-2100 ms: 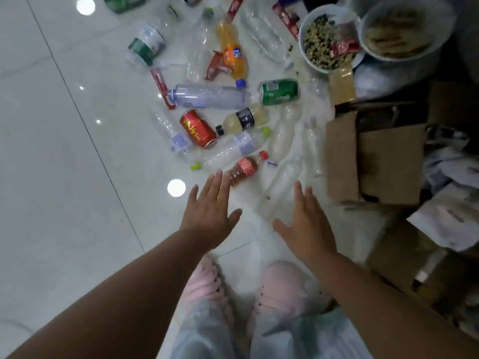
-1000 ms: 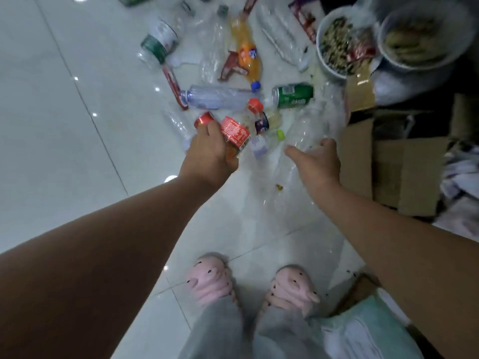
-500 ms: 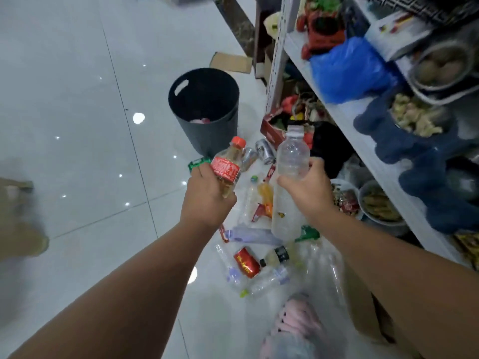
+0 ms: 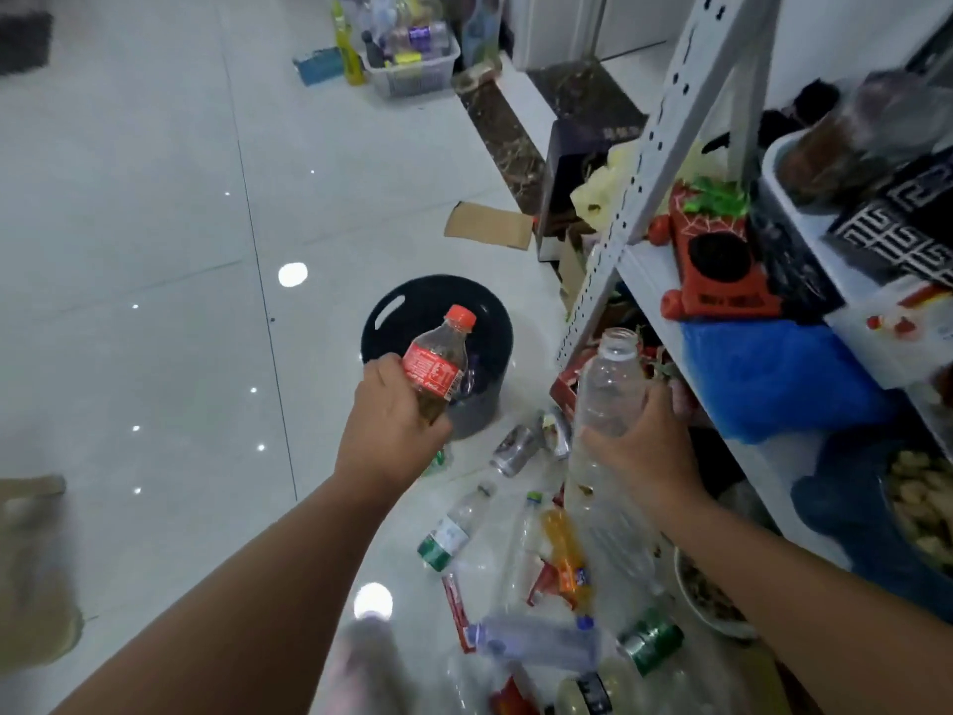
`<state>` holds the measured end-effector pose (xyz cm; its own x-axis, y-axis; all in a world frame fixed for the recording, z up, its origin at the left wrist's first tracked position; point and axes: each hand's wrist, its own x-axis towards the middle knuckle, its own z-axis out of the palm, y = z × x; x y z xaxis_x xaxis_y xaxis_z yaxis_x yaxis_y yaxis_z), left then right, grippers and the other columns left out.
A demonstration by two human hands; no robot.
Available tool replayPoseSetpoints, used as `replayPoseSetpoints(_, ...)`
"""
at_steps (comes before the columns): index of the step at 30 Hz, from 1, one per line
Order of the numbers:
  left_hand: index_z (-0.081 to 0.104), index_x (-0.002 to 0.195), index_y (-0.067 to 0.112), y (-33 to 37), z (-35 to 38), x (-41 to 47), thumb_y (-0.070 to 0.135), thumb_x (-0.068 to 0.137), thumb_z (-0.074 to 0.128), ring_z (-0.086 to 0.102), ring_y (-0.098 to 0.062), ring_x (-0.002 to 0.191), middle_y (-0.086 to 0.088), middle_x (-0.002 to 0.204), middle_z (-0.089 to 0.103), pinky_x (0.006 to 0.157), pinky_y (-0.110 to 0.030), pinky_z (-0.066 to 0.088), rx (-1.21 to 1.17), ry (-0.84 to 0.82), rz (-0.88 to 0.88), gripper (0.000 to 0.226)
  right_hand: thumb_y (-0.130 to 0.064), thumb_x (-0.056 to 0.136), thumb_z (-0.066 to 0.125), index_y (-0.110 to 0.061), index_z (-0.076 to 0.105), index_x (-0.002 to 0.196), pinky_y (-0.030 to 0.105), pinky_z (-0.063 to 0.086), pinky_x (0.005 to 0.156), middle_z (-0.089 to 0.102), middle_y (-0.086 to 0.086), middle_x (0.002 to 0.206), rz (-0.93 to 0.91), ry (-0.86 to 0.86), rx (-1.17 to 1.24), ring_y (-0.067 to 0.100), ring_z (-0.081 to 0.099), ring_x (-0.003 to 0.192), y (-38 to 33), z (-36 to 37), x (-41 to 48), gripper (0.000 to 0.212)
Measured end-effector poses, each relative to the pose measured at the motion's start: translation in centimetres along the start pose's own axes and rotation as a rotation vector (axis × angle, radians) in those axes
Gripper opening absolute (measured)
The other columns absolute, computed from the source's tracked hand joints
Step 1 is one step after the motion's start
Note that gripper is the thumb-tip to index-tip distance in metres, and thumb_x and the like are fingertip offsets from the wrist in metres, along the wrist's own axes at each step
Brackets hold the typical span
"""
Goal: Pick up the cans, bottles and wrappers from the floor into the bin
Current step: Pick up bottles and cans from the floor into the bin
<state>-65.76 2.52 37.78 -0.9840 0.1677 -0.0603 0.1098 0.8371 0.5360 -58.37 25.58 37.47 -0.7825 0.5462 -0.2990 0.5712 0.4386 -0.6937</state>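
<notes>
My left hand (image 4: 389, 430) grips a small red-labelled bottle (image 4: 438, 361) with a red cap, held up in front of the dark round bin (image 4: 495, 322). My right hand (image 4: 644, 446) grips a big clear bottle (image 4: 608, 384) without a cap, to the right of the bin. On the floor below lie several bottles and cans: a clear bottle with a green label (image 4: 448, 534), an orange bottle (image 4: 564, 554), a silver can (image 4: 513, 448), a green can (image 4: 652, 645), a clear blue-tinted bottle (image 4: 536, 645) and a red wrapper (image 4: 456, 606).
A white metal shelf rack (image 4: 644, 147) stands at the right, loaded with a red box (image 4: 717, 270), a blue bag (image 4: 773, 374) and bowls. Flat cardboard (image 4: 487, 227) lies beyond the bin. A basket of bottles (image 4: 407, 54) sits far back on the white tiled floor.
Both hands picked a bottle each off the floor and lifted them. The view rose and moved closer to the bin; my left hand's bottle now overlaps the bin's opening.
</notes>
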Motion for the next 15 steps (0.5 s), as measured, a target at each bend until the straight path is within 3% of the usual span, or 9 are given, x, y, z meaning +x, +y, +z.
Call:
replayPoseSetpoints(5,0.042,0.119,0.002,-2.4,-0.9,13.5,0.019,0.071,0.072,0.049,-0.032,0.098,-0.016,0.112,0.044,0.082,-0.045,0.047,-0.027,-0.049,0.017,0.059,-0.022,0.068,0.078,-0.024,0.037,0.107,0.03,0.043,0.076,0.052,-0.005,0.102,-0.002,0.034,0.038,0.018,0.054,0.091,-6.8,6.4,7.6,0.056)
replayPoseSetpoints(10,0.04,0.116,0.01,-5.9,1.0,22.4,0.026,0.07,0.073,0.051,-0.023,0.095,-0.006,0.109,0.043,0.078,-0.036,0.046,-0.137,-0.144,0.031,0.058,-0.018,0.067,0.081,-0.027,0.033,0.105,0.021,0.038,0.07,0.05,-0.003,0.105,0.043,0.061,0.171,0.015,0.052,0.092,-10.2,14.6,14.1,0.062)
replayPoseSetpoints(15,0.041,0.121,0.016,-10.3,3.9,24.9,0.03,0.072,0.077,0.056,-0.017,0.093,-0.002,0.111,0.05,0.078,-0.035,0.051,-0.246,-0.302,0.036,0.062,-0.01,0.065,0.084,-0.033,0.032,0.118,0.017,0.041,0.076,0.051,-0.009,0.11,0.097,0.072,0.212,0.009,0.052,0.098,-9.5,21.1,16.2,0.079)
